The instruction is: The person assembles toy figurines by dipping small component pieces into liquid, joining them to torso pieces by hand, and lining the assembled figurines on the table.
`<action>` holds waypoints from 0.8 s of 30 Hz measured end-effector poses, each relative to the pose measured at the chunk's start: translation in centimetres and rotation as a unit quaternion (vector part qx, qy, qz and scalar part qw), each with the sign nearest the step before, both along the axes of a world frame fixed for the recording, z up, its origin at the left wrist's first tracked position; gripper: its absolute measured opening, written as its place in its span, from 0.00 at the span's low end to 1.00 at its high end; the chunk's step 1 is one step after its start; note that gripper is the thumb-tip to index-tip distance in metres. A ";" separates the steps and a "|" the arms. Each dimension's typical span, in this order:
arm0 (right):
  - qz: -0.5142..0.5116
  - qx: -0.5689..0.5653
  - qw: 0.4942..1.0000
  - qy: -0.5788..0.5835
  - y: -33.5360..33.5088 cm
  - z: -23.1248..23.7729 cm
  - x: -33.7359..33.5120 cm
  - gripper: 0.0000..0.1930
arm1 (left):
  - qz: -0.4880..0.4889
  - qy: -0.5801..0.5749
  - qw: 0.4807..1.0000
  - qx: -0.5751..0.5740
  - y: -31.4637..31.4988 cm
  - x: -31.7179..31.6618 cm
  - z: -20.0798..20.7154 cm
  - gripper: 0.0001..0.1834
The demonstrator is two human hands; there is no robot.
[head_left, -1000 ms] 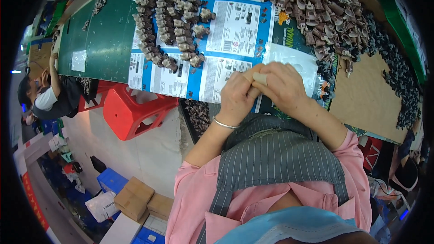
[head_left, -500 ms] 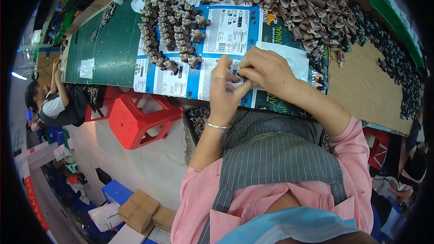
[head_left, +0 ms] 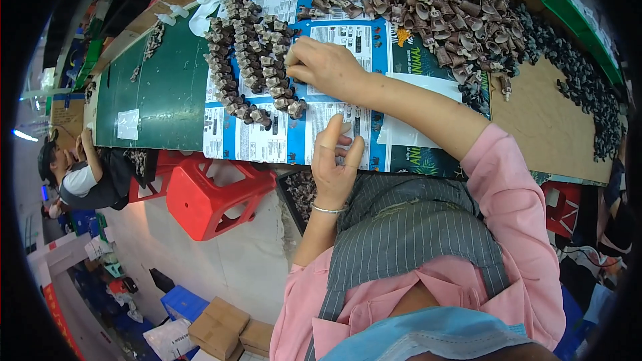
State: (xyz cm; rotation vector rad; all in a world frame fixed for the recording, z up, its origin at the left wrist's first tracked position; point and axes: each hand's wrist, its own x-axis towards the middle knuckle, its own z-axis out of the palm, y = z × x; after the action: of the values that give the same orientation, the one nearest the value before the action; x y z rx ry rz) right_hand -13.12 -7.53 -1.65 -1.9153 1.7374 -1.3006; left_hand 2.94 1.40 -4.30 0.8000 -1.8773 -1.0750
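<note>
My right hand (head_left: 329, 70) reaches across the table to the rows of small brown plastic figure parts (head_left: 249, 60). Its fingers are bent together at the edge of the rightmost row, and the fingertips hide whatever they hold. Nearer to me, my left hand (head_left: 336, 164) hovers over the front of the printed card sheet (head_left: 334, 110), thumb and fingers apart, with nothing visible in it. Beyond my right arm, a large heap of brown hollow plastic parts (head_left: 435, 10) spreads over the back of the table.
Small black parts (head_left: 582, 93) lie along the right side by a brown board (head_left: 525, 117). A white sheet (head_left: 428, 87) lies under my right forearm. Left are the green tabletop (head_left: 167, 87), a red stool (head_left: 207, 197) and another person (head_left: 83, 167). A dark tray (head_left: 299, 194) sits below the table edge.
My hands, together before, have parted. The right one has moved left and away from me to the rows; the left has come slightly nearer me. The whole view has shifted slightly.
</note>
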 end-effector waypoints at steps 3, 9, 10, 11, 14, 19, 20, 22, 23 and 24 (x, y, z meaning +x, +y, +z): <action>-0.028 -0.004 0.999 0.018 -1.6 -0.3 -0.2 0.08 | -0.014 -0.013 1.000 0.006 -0.2 0.1 -0.1 0.33; -0.047 -0.058 0.996 0.040 -2.9 -0.9 -0.6 0.08 | -0.029 -0.009 1.000 -0.002 -0.5 -0.2 0.1 0.32; -0.053 -0.047 0.997 0.038 -2.7 -0.9 -0.3 0.08 | -0.024 -0.017 0.999 0.018 -0.4 -0.1 0.2 0.32; -0.053 -0.046 0.997 0.042 -2.4 -0.9 -0.1 0.09 | -0.020 -0.025 0.999 0.038 -0.4 0.1 0.3 0.32; -0.056 -0.065 0.995 0.055 -1.6 -1.0 0.0 0.11 | -0.030 -0.041 0.996 0.067 -0.7 0.3 0.2 0.33; -0.043 -0.022 0.998 0.033 0.1 0.4 0.0 0.16 | -0.032 -0.056 0.995 0.078 -1.4 -0.5 1.1 0.32; -0.047 -0.028 0.998 0.031 0.8 0.8 -0.2 0.16 | -0.039 -0.055 0.994 0.080 -1.5 -1.1 1.7 0.30; -0.031 -0.041 0.998 0.033 2.9 1.6 -1.0 0.15 | -0.048 -0.064 0.994 0.080 -1.9 -2.0 1.8 0.29; -0.029 -0.045 0.998 0.031 4.2 2.5 -1.3 0.15 | -0.048 -0.069 0.993 0.088 -2.1 -2.1 1.7 0.27; -0.011 -0.037 0.997 0.073 5.9 3.1 -1.9 0.15 | -0.046 -0.071 0.993 0.085 -2.6 -2.2 1.5 0.27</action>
State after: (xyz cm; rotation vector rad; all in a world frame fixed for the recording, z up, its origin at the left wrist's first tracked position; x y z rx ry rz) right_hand -15.03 -1.63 1.49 -2.0858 1.8063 -1.2777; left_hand 0.73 -1.22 -2.79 0.9144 -1.9764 -1.2778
